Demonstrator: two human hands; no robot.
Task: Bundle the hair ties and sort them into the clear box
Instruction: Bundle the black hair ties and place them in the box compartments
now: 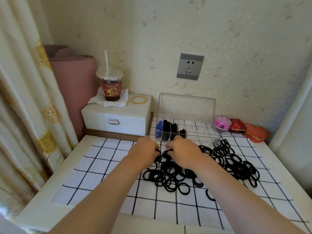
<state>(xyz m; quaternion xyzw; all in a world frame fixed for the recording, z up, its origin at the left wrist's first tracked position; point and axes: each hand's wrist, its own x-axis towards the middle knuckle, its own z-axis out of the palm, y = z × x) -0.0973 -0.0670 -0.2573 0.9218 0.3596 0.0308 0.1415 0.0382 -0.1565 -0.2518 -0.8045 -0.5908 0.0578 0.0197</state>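
where a papered wall with a socket meets a curtain, a table carries a grid cloth. black hair ties lie heaped on the cloth, thin overlapping loops, just before the clear box, whose left cells hold dark bundles. left hand and right hand curl at the heap's far edge, fingers pinching ties.

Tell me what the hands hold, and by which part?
The left hand and right hand each pinch black hair ties by the band, at the pile's far edge.
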